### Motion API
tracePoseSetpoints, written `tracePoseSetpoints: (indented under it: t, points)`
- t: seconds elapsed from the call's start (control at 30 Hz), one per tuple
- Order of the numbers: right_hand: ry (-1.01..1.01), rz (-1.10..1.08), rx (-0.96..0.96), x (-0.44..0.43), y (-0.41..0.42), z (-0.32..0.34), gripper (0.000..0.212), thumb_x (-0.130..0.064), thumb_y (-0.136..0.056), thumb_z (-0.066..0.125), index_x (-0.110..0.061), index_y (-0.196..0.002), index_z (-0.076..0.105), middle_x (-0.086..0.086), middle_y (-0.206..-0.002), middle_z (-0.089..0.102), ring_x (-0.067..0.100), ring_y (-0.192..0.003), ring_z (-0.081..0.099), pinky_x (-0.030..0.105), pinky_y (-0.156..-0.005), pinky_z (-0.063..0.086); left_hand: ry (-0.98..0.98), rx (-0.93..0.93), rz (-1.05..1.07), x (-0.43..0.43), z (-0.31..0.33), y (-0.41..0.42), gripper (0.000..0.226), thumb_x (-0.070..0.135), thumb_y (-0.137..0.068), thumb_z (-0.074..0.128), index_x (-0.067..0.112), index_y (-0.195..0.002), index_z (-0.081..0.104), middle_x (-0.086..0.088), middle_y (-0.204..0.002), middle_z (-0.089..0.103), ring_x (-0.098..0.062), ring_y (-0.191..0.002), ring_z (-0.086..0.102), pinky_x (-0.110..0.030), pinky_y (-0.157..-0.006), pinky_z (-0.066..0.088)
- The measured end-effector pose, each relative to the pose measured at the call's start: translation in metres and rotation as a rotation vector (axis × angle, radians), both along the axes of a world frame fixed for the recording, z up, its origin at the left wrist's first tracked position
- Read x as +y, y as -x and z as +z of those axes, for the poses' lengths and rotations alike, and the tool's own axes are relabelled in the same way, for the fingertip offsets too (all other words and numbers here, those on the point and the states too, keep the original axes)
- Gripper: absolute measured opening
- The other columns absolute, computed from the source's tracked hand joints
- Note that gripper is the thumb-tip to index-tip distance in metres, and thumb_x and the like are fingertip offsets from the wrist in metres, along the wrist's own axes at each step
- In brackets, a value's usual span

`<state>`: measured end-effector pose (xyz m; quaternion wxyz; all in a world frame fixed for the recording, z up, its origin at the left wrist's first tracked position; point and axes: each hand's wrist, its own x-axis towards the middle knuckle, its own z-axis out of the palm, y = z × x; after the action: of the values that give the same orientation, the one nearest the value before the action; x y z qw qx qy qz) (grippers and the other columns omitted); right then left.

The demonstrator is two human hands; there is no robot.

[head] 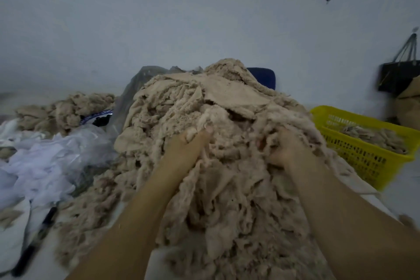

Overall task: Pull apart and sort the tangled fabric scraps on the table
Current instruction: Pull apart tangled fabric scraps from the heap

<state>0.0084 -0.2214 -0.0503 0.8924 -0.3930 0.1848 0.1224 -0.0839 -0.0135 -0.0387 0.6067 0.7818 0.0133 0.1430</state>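
Note:
A big heap of tangled beige fabric scraps (216, 107) fills the middle of the table, rising toward the wall. My left hand (184, 145) is dug into the heap near its middle, fingers curled round a clump of scraps. My right hand (284, 145) is buried in the heap a little to the right, fingers curled into the scraps too; its fingertips are partly hidden by fabric. Both forearms reach in from the bottom edge.
A yellow plastic basket (354, 154) with a few beige scraps stands at the right. White fabric and clear plastic (45, 161) lie at the left, with a smaller beige pile (63, 109) behind. A dark pen (34, 241) lies bottom left. A black bag (397, 75) hangs on the wall.

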Motion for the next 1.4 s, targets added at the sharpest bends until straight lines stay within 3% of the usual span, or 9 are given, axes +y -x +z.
tracePoseSetpoints:
  t: [0.13, 0.3, 0.57, 0.6, 0.83, 1.0, 1.1, 1.27, 1.4]
  points:
    - [0.206, 0.204, -0.217, 0.041, 0.023, -0.016, 0.069, -0.074, -0.085, 0.052, -0.010, -0.092, 0.076, 0.008, -0.095, 0.076, 0.022, -0.087, 0.072, 0.032, -0.072, 0.057, 0.077, 0.161, -0.094, -0.014, -0.013, -0.012, 0.051, 0.062, -0.084, 0.055, 0.014, -0.082, 0.071, -0.010, -0.071, 0.068, -0.024, -0.070, 0.067, -0.041, -0.075, 0.057]
    - [0.531, 0.365, -0.623, 0.057, 0.076, -0.025, 0.055, -0.068, -0.087, 0.057, -0.027, -0.122, 0.068, -0.011, -0.096, 0.074, 0.001, -0.082, 0.070, 0.014, -0.066, 0.053, 0.363, 0.072, -0.067, -0.033, -0.013, -0.016, 0.034, 0.032, -0.100, 0.050, 0.020, -0.080, 0.074, -0.003, -0.075, 0.075, -0.015, -0.067, 0.072, -0.024, -0.055, 0.056]
    - [0.761, 0.352, -0.500, 0.002, 0.082, -0.027, 0.029, -0.031, -0.097, 0.058, -0.040, -0.075, 0.074, -0.008, -0.093, 0.074, 0.000, -0.063, 0.047, 0.025, -0.072, 0.053, 1.066, -0.117, 0.094, 0.002, 0.021, -0.026, 0.029, 0.012, -0.104, 0.043, 0.002, -0.084, 0.061, -0.002, -0.053, 0.064, -0.009, -0.047, 0.063, -0.020, -0.051, 0.054]
    - [0.738, 0.347, -0.473, -0.004, 0.079, -0.028, 0.019, -0.038, -0.093, 0.063, -0.043, -0.079, 0.075, -0.015, -0.103, 0.070, 0.013, -0.109, 0.050, 0.028, -0.083, 0.055, 1.047, -0.133, 0.129, 0.006, 0.019, -0.028, 0.026, 0.011, -0.104, 0.042, 0.000, -0.090, 0.061, -0.003, -0.058, 0.066, -0.009, -0.051, 0.065, -0.021, -0.054, 0.055]
    - [0.474, 0.202, -0.488, 0.003, 0.071, -0.014, 0.049, -0.061, -0.087, 0.059, -0.020, -0.108, 0.075, 0.003, -0.109, 0.075, 0.018, -0.105, 0.070, 0.038, -0.096, 0.054, -0.163, -0.001, -0.216, -0.045, -0.011, -0.006, 0.053, 0.087, -0.071, 0.047, 0.051, -0.106, 0.063, 0.034, -0.095, 0.067, 0.014, -0.092, 0.062, -0.008, -0.068, 0.041]
    - [0.500, 0.143, -0.504, 0.004, 0.067, -0.017, 0.058, -0.070, -0.087, 0.049, -0.023, -0.112, 0.074, 0.001, -0.099, 0.077, 0.015, -0.091, 0.074, 0.034, -0.080, 0.058, -0.169, -0.075, -0.347, -0.070, -0.021, -0.007, 0.019, 0.035, -0.095, 0.065, 0.033, -0.078, 0.055, 0.041, -0.060, 0.059, 0.022, -0.061, 0.057, 0.001, -0.048, 0.038]
    - [0.313, 0.163, -0.513, -0.004, 0.071, -0.020, 0.066, -0.069, -0.083, 0.055, -0.014, -0.115, 0.073, 0.020, -0.105, 0.073, 0.038, -0.103, 0.068, 0.045, -0.080, 0.060, -0.238, -0.037, -0.248, -0.073, -0.018, -0.013, 0.019, 0.037, -0.098, 0.059, 0.028, -0.081, 0.063, 0.018, -0.068, 0.069, -0.003, -0.066, 0.065, -0.014, -0.056, 0.048]
    - [0.393, 0.291, -0.638, -0.016, 0.080, -0.030, 0.024, -0.040, -0.094, 0.065, -0.063, -0.090, 0.063, -0.013, -0.097, 0.074, 0.002, -0.058, 0.063, 0.019, -0.048, 0.046, 0.189, 0.113, -0.167, -0.090, -0.022, -0.012, 0.016, 0.035, -0.096, 0.061, 0.032, -0.092, 0.077, 0.008, -0.088, 0.077, -0.010, -0.083, 0.074, -0.031, -0.075, 0.061]
    - [0.657, 0.254, -0.700, -0.026, 0.083, -0.032, 0.022, -0.024, -0.099, 0.056, -0.045, -0.108, 0.054, -0.021, -0.101, 0.066, -0.007, -0.077, 0.064, 0.012, -0.059, 0.050, 0.196, 0.222, -0.146, -0.104, -0.025, -0.008, 0.030, 0.065, -0.084, 0.064, 0.039, -0.078, 0.078, 0.011, -0.088, 0.076, -0.010, -0.088, 0.073, -0.034, -0.082, 0.059]
